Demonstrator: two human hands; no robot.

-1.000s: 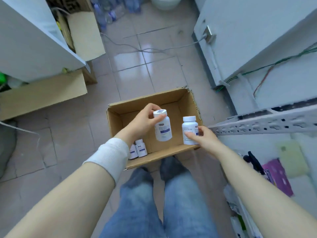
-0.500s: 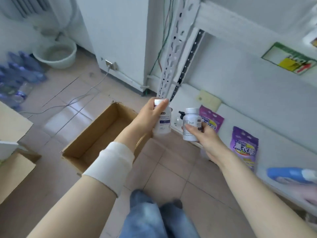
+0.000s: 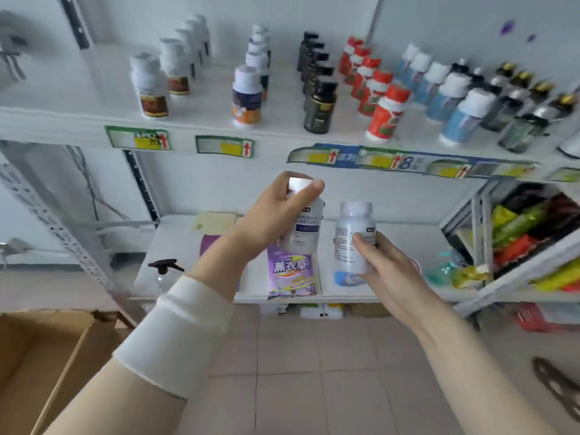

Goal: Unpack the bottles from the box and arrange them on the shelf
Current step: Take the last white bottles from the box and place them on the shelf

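My left hand [image 3: 276, 211] grips a white bottle with a blue label [image 3: 306, 226] from the side, thumb near its cap. My right hand [image 3: 381, 262] holds a second white bottle [image 3: 350, 237] by its lower half. Both bottles are upright in the air, in front of the gap between the upper shelf [image 3: 282, 133] and the lower shelf [image 3: 392, 237]. The upper shelf carries several rows of bottles [image 3: 248, 95]. A corner of the cardboard box [image 3: 37, 356] shows at the bottom left on the floor.
Purple pouches [image 3: 292, 274] and a black spray trigger [image 3: 164, 266] lie on the lower shelf. A neighbouring rack at right holds coloured packets [image 3: 527, 224]. A perforated metal post [image 3: 59, 230] slants at left. Tiled floor [image 3: 314, 372] lies below.
The view has swung up from the box and floor to the shelves. Both hands have lifted their bottles out of the box and up to shelf height.
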